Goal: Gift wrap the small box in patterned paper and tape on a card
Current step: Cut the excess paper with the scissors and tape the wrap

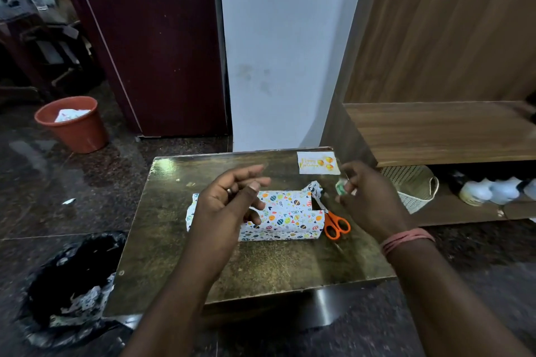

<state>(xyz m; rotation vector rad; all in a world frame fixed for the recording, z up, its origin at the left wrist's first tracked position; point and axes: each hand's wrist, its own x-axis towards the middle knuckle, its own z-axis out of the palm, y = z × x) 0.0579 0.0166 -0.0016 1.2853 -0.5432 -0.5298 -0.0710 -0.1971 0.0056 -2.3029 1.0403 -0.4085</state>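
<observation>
The small box (285, 216), covered in white paper with coloured egg and leaf prints, lies on the low table (255, 264). Its right end paper (314, 190) sticks up loose and crumpled. My left hand (229, 200) hovers above the box's left half with fingers spread and holds nothing that I can see. My right hand (368, 197) is to the right of the box and pinches a small tape roll (341, 186) between fingers and thumb. A white birthday card (318, 163) with yellow balloons lies flat at the table's far right corner.
Orange-handled scissors (335, 224) lie against the box's right end. A black bag with paper scraps (72, 290) sits on the floor at left, an orange bin (72, 124) farther back. A wooden shelf (452, 133) with a woven basket (414, 185) stands at right.
</observation>
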